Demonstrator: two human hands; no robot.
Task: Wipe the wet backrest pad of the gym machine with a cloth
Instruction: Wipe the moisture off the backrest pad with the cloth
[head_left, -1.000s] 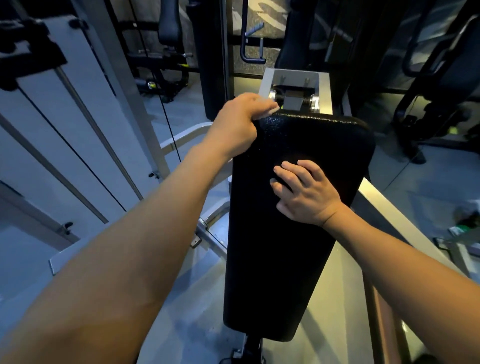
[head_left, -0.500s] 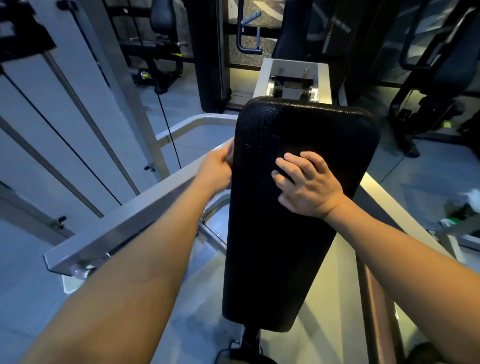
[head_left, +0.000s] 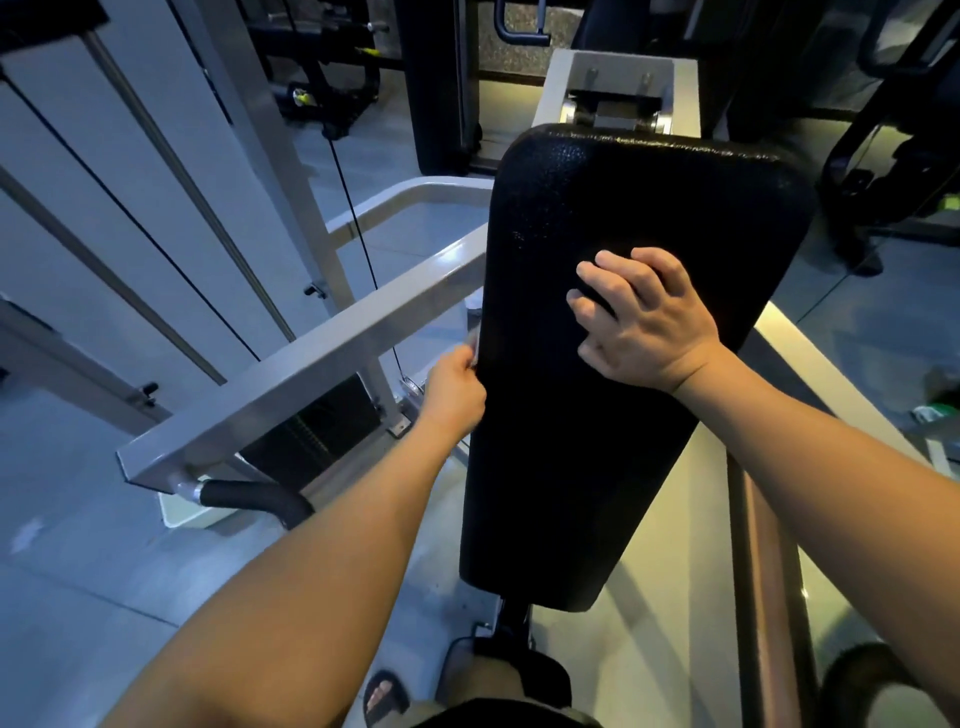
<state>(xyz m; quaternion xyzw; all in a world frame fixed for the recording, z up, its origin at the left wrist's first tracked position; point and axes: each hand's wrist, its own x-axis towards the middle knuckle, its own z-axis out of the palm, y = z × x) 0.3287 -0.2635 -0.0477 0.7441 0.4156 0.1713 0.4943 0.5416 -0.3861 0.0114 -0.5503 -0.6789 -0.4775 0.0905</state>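
Grey tiled floor (head_left: 72, 597) carries the machine frame (head_left: 332, 249), a sandalled foot (head_left: 383, 695) and, at right, small green-white clutter (head_left: 932, 410).

Only a pale sliver of the cloth (head_left: 471, 347) shows at the left hand (head_left: 453, 387). The rest of it and the fingertips are hidden behind the edge of the backrest pad (head_left: 597, 441). Wetness on the dark pad cannot be made out. The green-white floor items (head_left: 935, 410) at the right are blurred and cut off.
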